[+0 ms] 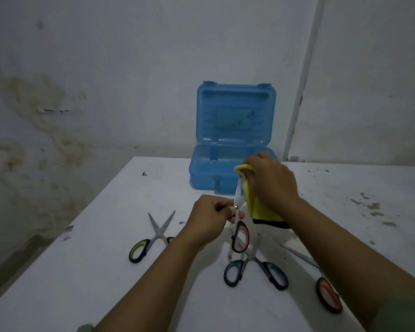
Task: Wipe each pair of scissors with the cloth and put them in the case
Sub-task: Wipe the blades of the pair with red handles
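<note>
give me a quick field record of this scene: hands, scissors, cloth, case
left hand: pinches the pink-handled scissors near the pivot
right hand: grips the yellow cloth around the blade tip
scissors on table: green-handled scissors at left, blue-handled scissors in the middle, orange-handled scissors at right
case: blue, lid open and upright, at the table's far edge
table: white, with scuffs

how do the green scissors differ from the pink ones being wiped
The green scissors lie flat on the table, untouched; the pink scissors are held upright off it by the left hand. The green pair's blades are bare and spread open; the pink pair's blade tips are wrapped in the yellow cloth held by the right hand. Both have black-edged handles and steel blades.
</note>
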